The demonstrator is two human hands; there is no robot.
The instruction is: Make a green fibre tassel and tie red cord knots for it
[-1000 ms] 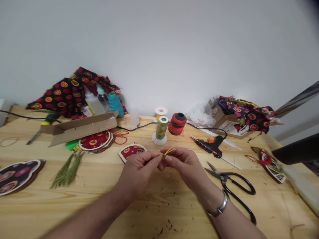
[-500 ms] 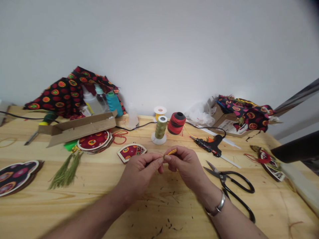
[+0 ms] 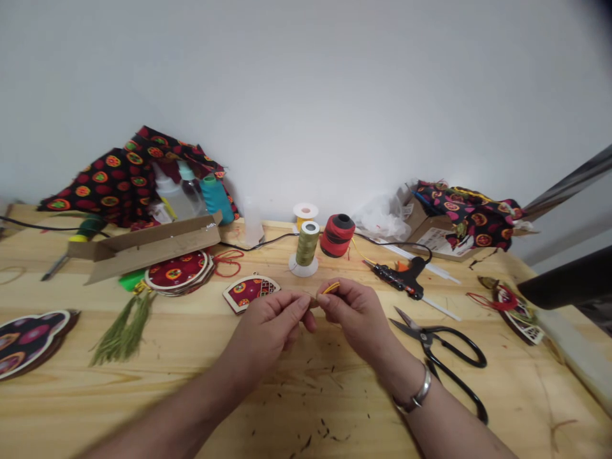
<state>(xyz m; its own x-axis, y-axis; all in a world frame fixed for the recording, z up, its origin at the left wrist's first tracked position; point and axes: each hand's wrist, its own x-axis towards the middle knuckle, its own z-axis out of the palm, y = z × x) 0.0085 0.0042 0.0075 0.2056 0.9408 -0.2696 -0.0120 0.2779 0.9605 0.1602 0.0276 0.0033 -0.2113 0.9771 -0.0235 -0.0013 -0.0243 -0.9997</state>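
Observation:
In the middle of the head view my two hands meet above the wooden table. My right hand [image 3: 351, 312] is closed in a pinch on a yellow cord [image 3: 331, 288], whose loop sticks out past the fingertips. My left hand [image 3: 277, 322] is also pinched, just left of it, on a thin strand that runs between the fingertips; its kind is too small to make out. Behind the left hand lies a fan-shaped ornament [image 3: 248, 292] with red patterned fabric. A spool of olive thread [image 3: 306, 245] stands just beyond my hands, and a red thread spool [image 3: 337, 234] beside it.
Black-handled scissors [image 3: 430, 338] lie to the right, below a glue gun [image 3: 404, 277] with its cable. On the left are round ornaments [image 3: 179, 273], an olive tassel [image 3: 125, 328] and a cardboard tray [image 3: 153, 247]. A box [image 3: 437, 237] with patterned cloth stands back right.
My fingertips have drawn slightly apart, and a short piece of strand now shows between them. The view has shifted a little; the things on the table lie as before.

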